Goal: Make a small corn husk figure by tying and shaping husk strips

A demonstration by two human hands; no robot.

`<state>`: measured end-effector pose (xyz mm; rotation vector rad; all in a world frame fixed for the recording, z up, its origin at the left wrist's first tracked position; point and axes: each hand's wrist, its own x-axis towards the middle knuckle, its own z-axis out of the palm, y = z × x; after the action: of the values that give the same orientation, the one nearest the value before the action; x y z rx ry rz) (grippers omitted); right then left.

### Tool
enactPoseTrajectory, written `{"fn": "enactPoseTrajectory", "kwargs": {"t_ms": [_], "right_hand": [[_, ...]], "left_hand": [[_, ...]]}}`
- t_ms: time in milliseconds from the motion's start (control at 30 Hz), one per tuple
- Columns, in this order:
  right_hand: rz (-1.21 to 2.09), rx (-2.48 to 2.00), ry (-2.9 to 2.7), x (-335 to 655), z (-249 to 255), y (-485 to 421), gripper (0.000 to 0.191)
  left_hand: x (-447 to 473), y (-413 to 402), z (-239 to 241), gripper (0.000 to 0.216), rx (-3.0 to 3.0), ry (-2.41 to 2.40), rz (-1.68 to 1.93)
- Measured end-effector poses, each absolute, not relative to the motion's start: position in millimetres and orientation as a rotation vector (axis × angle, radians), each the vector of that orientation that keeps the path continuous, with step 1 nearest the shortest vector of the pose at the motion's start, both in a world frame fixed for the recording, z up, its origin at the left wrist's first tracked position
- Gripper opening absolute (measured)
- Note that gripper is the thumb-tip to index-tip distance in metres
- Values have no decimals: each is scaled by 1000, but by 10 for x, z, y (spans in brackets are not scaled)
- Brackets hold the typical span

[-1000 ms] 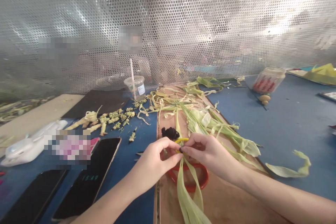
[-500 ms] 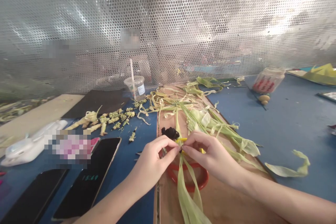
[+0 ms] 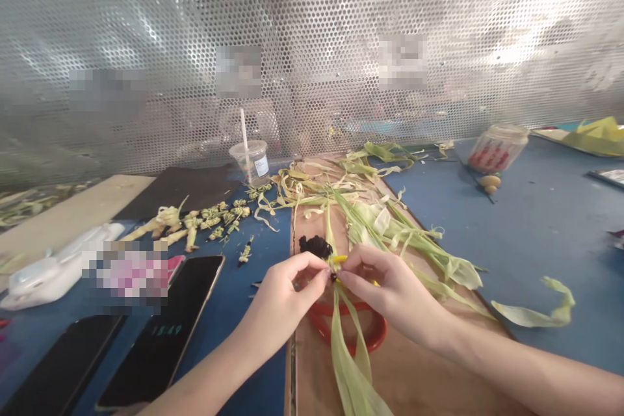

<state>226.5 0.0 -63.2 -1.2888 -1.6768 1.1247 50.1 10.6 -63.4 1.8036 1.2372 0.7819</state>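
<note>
My left hand and my right hand meet over the wooden board, thumb and fingertips of each pinched together. Between them they hold the top of a green corn husk strip, whose long ends hang toward me. A small dark knot or wrap, perhaps of thread, shows on it at my fingertips; its detail is too small to make out. Just behind my left fingers lies a crumpled bundle of black thread. Under my hands rests a pair of scissors with red handles, partly covered by the husk; some yellow shows beside my fingers.
Loose corn husks spread over the wooden board. Left are braided husk pieces, phones and a white object. A plastic cup with a straw and a tilted jar stand near the perforated metal wall.
My fingertips have parted slightly, so the dark knot shows more clearly between them. The hanging husk ends have shifted a little. Everything else looks the same.
</note>
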Motion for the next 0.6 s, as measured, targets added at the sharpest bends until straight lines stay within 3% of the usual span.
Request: {"fn": "enactPoseTrajectory", "kwargs": {"t_ms": [267,600], "right_hand": [[1344,-1257,-1519,2272,-677,19,15],[1344,-1249,-1516,2260,-675,7,14]], "left_hand": [[485,124,-621,17,1755,1228,774],[483,132,-603,15,1630,1212,850]]}}
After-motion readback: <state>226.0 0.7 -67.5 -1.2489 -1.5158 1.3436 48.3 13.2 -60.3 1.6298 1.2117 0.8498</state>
